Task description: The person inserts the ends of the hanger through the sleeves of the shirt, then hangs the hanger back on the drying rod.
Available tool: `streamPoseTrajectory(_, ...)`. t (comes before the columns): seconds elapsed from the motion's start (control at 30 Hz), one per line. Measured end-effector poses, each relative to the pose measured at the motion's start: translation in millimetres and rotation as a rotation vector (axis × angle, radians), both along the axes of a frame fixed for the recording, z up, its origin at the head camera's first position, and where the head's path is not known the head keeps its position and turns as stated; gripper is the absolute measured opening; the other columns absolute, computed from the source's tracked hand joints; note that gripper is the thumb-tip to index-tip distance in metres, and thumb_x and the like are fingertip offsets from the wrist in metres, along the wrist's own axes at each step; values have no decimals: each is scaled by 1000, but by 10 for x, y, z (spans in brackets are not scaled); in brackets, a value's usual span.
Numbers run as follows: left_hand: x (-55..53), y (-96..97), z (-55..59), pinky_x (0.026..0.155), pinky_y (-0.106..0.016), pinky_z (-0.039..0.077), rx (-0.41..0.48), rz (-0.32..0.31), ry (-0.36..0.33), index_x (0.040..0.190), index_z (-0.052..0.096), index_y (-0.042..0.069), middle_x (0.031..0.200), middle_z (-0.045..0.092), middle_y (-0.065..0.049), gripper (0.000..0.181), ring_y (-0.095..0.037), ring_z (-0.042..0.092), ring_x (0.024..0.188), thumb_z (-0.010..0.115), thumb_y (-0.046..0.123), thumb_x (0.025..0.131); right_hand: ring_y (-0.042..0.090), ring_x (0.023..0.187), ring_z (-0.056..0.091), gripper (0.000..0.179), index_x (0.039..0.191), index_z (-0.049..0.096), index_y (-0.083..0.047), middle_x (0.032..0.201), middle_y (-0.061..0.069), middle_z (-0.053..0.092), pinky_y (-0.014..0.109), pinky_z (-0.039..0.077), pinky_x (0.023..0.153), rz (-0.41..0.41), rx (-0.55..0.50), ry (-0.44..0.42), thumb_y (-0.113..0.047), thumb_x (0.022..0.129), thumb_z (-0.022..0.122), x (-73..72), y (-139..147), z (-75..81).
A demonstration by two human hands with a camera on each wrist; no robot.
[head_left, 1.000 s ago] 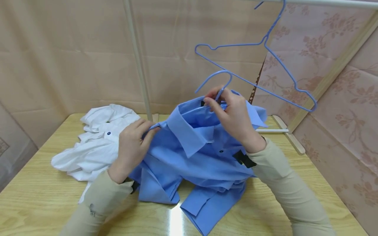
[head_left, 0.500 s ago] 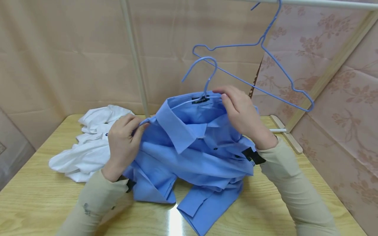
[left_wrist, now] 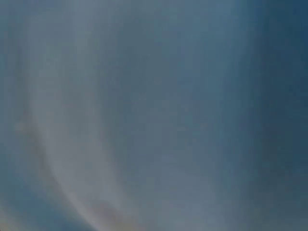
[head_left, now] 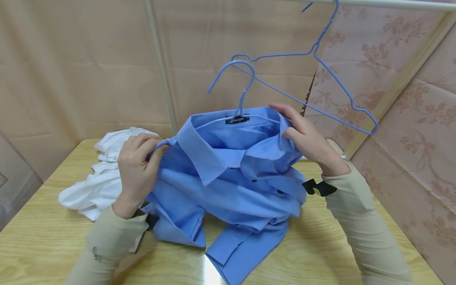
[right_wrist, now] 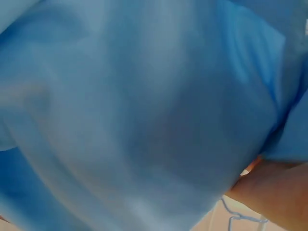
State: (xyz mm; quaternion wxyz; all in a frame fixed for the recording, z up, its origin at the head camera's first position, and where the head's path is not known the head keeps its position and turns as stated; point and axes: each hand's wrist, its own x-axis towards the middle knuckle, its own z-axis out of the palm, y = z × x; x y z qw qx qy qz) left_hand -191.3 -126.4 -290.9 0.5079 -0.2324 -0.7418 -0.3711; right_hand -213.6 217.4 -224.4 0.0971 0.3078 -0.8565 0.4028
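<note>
A blue button-up shirt [head_left: 221, 190] is held up over the table, its collar facing me. Inside the collar sits a blue wire hanger [head_left: 246, 95], its hook rising above the neck beside a black label. My left hand [head_left: 139, 166] pinches the shirt's shoulder on the left, over the hanger's end. On the other side my right hand [head_left: 308, 138] grips the collar, thumb in front and fingers behind. Blurred blue cloth fills the left wrist view. Shirt fabric [right_wrist: 144, 120] covers most of the right wrist view, with part of the right hand [right_wrist: 274, 192] at its lower right.
A crumpled white shirt [head_left: 103, 178] lies on the wooden table [head_left: 46, 237] at the left. Another blue hanger [head_left: 313, 51] hangs from a white rail [head_left: 392, 4] at the upper right. Wooden stand parts and curtains enclose the back and right side.
My right hand has let go of the hanger by its hook and moved right to the collar. The hook now stands higher and further left. The left hand has shifted left with the shoulder.
</note>
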Motion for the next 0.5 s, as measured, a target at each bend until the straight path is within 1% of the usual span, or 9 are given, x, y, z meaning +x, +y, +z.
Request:
streamPoseTrajectory(0.07, 2, -13, 2, 69, -33, 36, 7, 9, -16, 75, 67, 2, 82, 65, -11, 27, -26, 52, 73, 62, 26, 85, 20, 127, 35, 59, 139, 32, -8, 140, 10, 38, 26, 26, 103, 32, -22, 21, 3, 82, 40, -9, 27, -29)
streamPoseTrajectory(0.13, 5, -27, 9, 69, -31, 36, 14, 20, -32, 75, 67, 2, 82, 65, -10, 21, -26, 52, 74, 64, 21, 84, 17, 124, 39, 60, 139, 32, -6, 137, 12, 41, 21, 28, 101, 67, -48, 55, 4, 81, 46, -27, 51, -62)
streamPoseTrajectory(0.2, 8, -39, 19, 69, -28, 36, 19, 26, -45, 75, 67, 1, 82, 65, -10, 18, -25, 52, 74, 65, 17, 83, 12, 120, 41, 62, 138, 33, -5, 135, 13, 43, 18, 29, 99, 92, -69, 78, 5, 80, 53, -41, 68, -87)
streamPoseTrajectory(0.27, 14, -50, 32, 72, -25, 36, 29, 21, -55, 74, 67, 1, 83, 65, -11, 15, -25, 53, 76, 66, 14, 82, 9, 115, 43, 65, 137, 35, -4, 131, 13, 46, 18, 31, 97, 97, -64, 114, 6, 78, 59, -49, 76, -102)
streamPoseTrajectory(0.3, 20, -53, 40, 73, -23, 36, 35, 14, -59, 74, 67, 0, 83, 64, -11, 14, -25, 54, 78, 67, 12, 82, 8, 113, 45, 64, 135, 37, -4, 128, 12, 48, 18, 32, 96, 87, -52, 126, 6, 77, 62, -47, 77, -103)
streamPoseTrajectory(0.37, 28, -58, 54, 75, -21, 36, 49, 0, -63, 74, 67, 0, 82, 64, -12, 12, -25, 54, 79, 67, 9, 81, 8, 107, 48, 60, 130, 41, -3, 121, 10, 52, 18, 35, 92, 39, 1, 161, 3, 76, 67, -34, 73, -98)
streamPoseTrajectory(0.43, 37, -63, 64, 78, -21, 37, 64, -13, -63, 74, 67, -1, 82, 64, -13, 10, -25, 55, 82, 68, 7, 80, 7, 99, 50, 53, 121, 47, -3, 111, 9, 56, 18, 38, 86, -32, 66, 206, -3, 75, 72, -13, 65, -94)
streamPoseTrajectory(0.5, 46, -67, 75, 79, -21, 37, 76, -17, -61, 73, 67, -2, 82, 63, -13, 10, -24, 55, 83, 68, 6, 79, 7, 90, 51, 45, 113, 52, -4, 103, 6, 59, 19, 39, 78, -104, 111, 233, -9, 74, 74, 14, 47, -82)
